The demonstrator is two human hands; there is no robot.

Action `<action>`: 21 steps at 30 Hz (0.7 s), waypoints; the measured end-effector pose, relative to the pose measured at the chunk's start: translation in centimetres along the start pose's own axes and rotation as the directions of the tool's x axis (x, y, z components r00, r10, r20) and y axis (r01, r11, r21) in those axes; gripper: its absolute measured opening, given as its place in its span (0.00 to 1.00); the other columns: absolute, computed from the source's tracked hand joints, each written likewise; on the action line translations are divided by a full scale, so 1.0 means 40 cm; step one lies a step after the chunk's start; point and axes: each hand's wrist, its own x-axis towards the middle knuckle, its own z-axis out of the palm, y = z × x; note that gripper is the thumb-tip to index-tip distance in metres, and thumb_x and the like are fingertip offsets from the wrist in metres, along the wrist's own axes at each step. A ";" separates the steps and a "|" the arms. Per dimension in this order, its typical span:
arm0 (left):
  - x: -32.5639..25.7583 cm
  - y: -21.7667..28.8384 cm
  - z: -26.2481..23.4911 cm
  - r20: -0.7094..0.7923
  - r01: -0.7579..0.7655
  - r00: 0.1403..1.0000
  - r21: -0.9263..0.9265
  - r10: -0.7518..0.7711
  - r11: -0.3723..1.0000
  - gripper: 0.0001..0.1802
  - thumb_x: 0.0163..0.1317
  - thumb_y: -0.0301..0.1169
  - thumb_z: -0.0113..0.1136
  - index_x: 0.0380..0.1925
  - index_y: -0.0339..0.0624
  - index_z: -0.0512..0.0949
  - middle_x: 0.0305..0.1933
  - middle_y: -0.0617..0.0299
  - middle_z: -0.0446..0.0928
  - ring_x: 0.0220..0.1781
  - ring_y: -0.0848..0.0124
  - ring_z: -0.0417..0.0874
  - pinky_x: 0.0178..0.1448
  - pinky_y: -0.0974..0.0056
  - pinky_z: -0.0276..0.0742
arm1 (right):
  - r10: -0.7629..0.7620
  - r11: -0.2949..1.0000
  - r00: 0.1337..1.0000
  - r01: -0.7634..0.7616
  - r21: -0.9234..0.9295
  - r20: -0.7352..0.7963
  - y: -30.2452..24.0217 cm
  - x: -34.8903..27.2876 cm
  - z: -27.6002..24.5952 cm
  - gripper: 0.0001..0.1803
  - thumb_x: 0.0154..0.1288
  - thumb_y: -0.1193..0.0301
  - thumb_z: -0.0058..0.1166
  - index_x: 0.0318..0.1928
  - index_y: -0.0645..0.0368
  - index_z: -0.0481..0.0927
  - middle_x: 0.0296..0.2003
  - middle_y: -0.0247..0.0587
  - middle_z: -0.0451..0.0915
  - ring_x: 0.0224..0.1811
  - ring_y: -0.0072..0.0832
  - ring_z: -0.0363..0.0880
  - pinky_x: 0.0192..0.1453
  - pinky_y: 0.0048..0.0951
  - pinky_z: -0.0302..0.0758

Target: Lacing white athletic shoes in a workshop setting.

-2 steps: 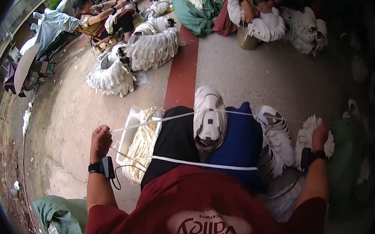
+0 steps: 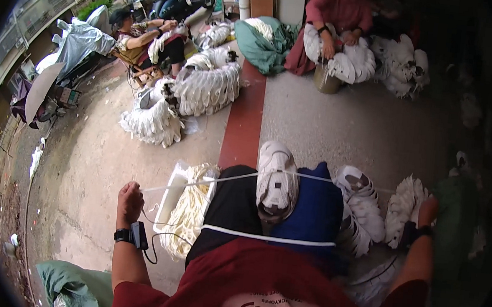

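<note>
A white sneaker (image 2: 276, 186) rests between my thighs, toe pointing away from me. A long white shoelace (image 2: 196, 182) runs taut through its upper and out to both sides. My left hand (image 2: 130, 198) is closed on the lace's left end, out beyond the white box. Far to the right, my right hand (image 2: 428, 212) is closed at the other end, beside a bundle of white shoe parts; its fingers are dim and partly hidden. Another white cord (image 2: 267, 237) lies straight across my lap.
A white box (image 2: 165, 208) of cream laces (image 2: 187, 213) stands by my left leg. White shoe uppers (image 2: 359, 212) lie by my right leg. Ahead are more upper bundles (image 2: 205, 87), a green sack (image 2: 262, 51) and two seated people, one with a bucket (image 2: 326, 81).
The view has tilted up, so the scene sits lower in the picture. Both hands stay wide apart with the lace stretched between them.
</note>
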 end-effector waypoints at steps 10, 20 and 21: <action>-0.032 0.131 -0.063 0.066 -0.027 0.998 0.320 0.007 0.947 0.07 0.57 0.32 0.59 0.26 0.40 0.77 0.13 0.74 0.64 0.13 0.84 0.59 0.16 0.75 0.51 | -0.006 0.960 0.999 0.015 -0.280 0.031 0.347 -0.101 -0.196 0.22 0.60 0.74 0.42 0.55 0.69 0.67 0.54 0.61 0.67 0.58 0.48 0.66 0.61 0.39 0.64; -0.113 0.168 -0.245 -0.102 0.174 0.984 0.711 -0.144 0.681 0.05 0.54 0.29 0.63 0.27 0.38 0.82 0.18 0.66 0.76 0.17 0.79 0.69 0.21 0.74 0.62 | 0.034 0.307 0.719 0.654 -0.692 0.695 0.219 -0.212 -0.114 0.18 0.62 0.68 0.42 0.47 0.67 0.73 0.46 0.55 0.74 0.47 0.43 0.75 0.54 0.39 0.68; -0.119 0.169 -0.266 -0.127 0.214 0.975 0.735 -0.180 0.643 0.05 0.53 0.28 0.63 0.27 0.38 0.82 0.19 0.65 0.76 0.18 0.79 0.70 0.21 0.74 0.63 | 0.016 0.383 0.748 0.608 -0.695 0.663 0.212 -0.218 -0.106 0.17 0.61 0.68 0.43 0.46 0.65 0.74 0.45 0.54 0.75 0.46 0.42 0.75 0.54 0.39 0.68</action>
